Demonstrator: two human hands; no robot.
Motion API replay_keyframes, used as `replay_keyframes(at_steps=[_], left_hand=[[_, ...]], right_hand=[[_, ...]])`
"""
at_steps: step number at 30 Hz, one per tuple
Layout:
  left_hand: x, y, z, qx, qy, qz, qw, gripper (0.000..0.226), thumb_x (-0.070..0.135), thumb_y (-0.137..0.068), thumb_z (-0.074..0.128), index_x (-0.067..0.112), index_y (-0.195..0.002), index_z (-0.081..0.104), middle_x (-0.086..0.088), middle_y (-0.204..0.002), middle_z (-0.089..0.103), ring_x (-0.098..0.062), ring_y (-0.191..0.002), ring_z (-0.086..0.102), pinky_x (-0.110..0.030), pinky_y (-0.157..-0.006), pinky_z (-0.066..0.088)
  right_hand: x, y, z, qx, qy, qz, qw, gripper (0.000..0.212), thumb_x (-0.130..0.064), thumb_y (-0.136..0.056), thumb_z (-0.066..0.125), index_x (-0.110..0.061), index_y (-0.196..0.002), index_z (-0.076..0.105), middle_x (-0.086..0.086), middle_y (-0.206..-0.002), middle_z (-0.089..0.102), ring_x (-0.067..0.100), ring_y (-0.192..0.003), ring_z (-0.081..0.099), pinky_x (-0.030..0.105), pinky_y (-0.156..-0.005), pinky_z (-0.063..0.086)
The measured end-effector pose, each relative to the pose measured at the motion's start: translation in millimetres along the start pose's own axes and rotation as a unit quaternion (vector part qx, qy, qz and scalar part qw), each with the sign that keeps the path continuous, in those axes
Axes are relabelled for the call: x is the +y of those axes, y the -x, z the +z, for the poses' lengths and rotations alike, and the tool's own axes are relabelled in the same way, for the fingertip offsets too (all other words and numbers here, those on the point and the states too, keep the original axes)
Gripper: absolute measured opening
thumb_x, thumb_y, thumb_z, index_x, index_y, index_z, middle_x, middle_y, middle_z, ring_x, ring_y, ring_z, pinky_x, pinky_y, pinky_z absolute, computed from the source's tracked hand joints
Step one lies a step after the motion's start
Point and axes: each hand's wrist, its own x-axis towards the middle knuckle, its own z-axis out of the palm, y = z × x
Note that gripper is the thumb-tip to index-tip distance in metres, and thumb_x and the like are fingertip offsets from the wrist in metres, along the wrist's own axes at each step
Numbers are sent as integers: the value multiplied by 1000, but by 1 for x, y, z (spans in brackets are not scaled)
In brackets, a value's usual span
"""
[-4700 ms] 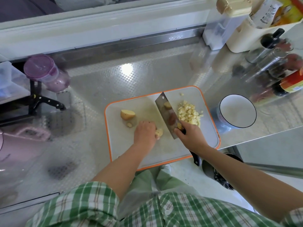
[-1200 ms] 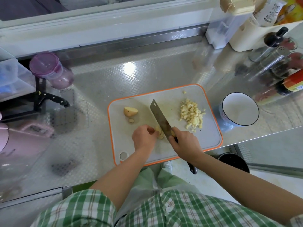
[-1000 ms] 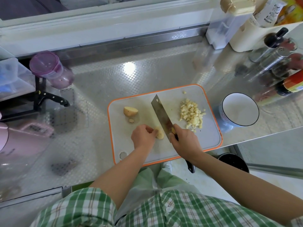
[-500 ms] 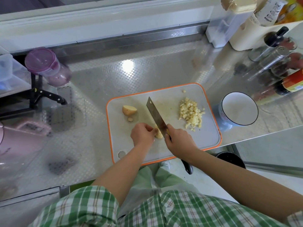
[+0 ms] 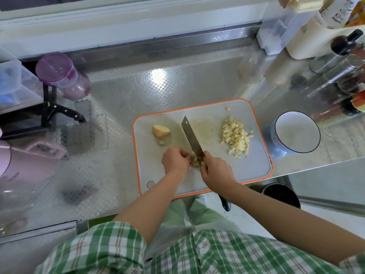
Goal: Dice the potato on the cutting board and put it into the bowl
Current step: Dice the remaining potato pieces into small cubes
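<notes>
Cleaver (image 5: 192,138), gripped in the curled fingers of the right hand (image 5: 216,171), has returned from the diced pile (image 5: 236,136) right of centre to the potato piece (image 5: 194,160) at frame centre, which the left hand (image 5: 174,160) pinches with bent fingers; the bowl (image 5: 297,132) at right remains unfilled, so dicing is judged partway.

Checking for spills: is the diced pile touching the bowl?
Apart. Head view shows a strip of bare cutting board between diced pile and bowl.

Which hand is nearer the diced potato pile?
Right. The right hand, gripping the knife, sits below-left of the diced potato pile; the left hand, holding a potato piece, lies farther left, beyond the knife.
</notes>
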Motion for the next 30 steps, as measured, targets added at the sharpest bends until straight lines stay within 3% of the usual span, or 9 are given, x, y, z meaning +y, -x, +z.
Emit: replay_keyframes(at_steps=[9,12,20,25,30], left_hand=[[2,5,-6,-3,56,-34,998,20,24,-79,77,16,-63,67,-3,-64,72,-14,-55,69,-23,-65,53],[-1,5,-5,-6,73,-33,997,18,24,-80,77,14,-67,71,-4,-63,72,-14,-55,70,-27,-71,57],[-2,5,-4,3,59,-19,998,15,26,-82,74,16,-70,73,-1,-61,71,-12,-58,70,-31,-75,56],[-2,4,-1,9,42,-3,999,14,26,-80,75,16,-70,75,-1,-61,71,-15,-62,70,-33,-73,57],[-2,3,1,13,29,3,999,12,23,-78,75,17,-68,75,0,-63,71,-18,-65,70,-35,-73,57]], right_hand=[[0,-10,-12,55,-80,2,995,10,-19,-97,42,-11,-93,45,7,-61,49,33,-58,52,37,-51,40],[0,-7,-20,44,-62,-13,997,9,-19,-96,43,-11,-96,47,7,-62,51,32,-59,52,38,-52,42],[-3,-1,-15,13,-41,-19,999,11,-21,-97,41,-16,-87,38,1,-59,43,21,-52,40,31,-45,24],[-3,-1,-9,6,-37,-13,999,8,-19,-96,41,-12,-97,45,1,-61,42,24,-56,42,32,-47,25],[-5,-6,-1,-6,-28,-5,1000,5,-20,-97,41,-15,-96,40,-1,-65,42,27,-65,46,33,-57,34]])
